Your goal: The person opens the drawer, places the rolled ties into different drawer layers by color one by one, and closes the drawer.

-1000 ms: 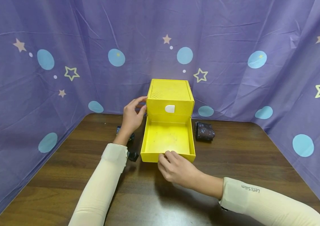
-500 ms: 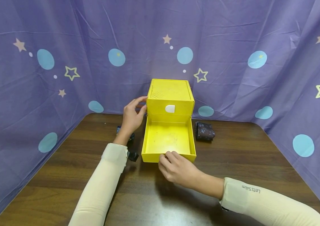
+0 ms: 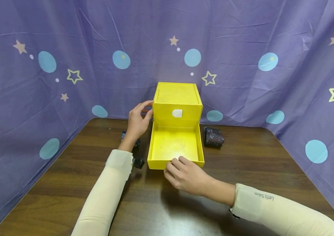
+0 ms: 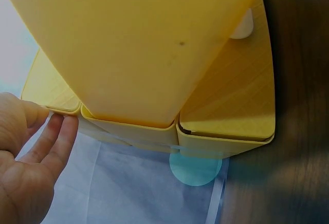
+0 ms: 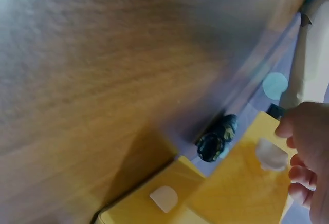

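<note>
Drawer lies just beyond the right hand gripping its front.

"Which drawer is pulled out toward you?"
"Your middle one, yellow and shallow, under the white-tabbed top drawer; the yellow three-tier unit stands upright on the table."

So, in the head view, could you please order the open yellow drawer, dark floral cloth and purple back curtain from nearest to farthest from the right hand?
1. Open yellow drawer: right hand at its front edge.
2. Dark floral cloth: right of the drawer.
3. Purple back curtain: hanging behind them.
</note>
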